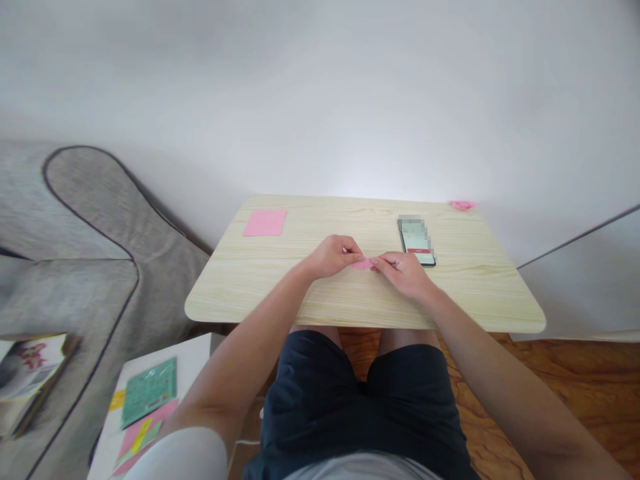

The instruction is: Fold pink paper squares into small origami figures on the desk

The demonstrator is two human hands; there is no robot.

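A small folded pink paper (363,265) lies on the light wooden table (280,293) between both my hands. My left hand (334,255) pinches its left end with curled fingers. My right hand (404,272) pinches its right end, fingers pressed together on the paper. A stack of pink paper sheets (265,223) rests at the table's far left. A phone (417,242) with a lit screen lies just beyond my right hand.
A small pink folded piece (462,205) sits at the table's far right corner. A grey sofa (90,253) stands on the left. A white stool (165,373) at lower left carries green, pink and yellow sheets. A magazine (30,367) lies on the sofa.
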